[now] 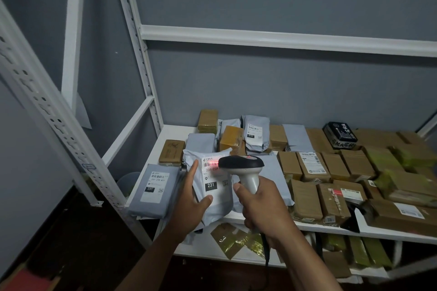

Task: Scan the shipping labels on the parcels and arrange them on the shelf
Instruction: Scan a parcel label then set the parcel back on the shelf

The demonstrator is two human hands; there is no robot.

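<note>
Grey mailer (210,186) sits gripped in my left hand (190,205); my right hand (261,208) clasps the scanner (243,168), red beam on the label (212,172). Many parcels already lie on the shelf (331,228); I judge this one still needs placing.

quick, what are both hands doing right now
Left hand: holds the grey parcel, thumb across its front.
Right hand: grips the barcode scanner by its handle, its red line on the parcel's label.
</note>
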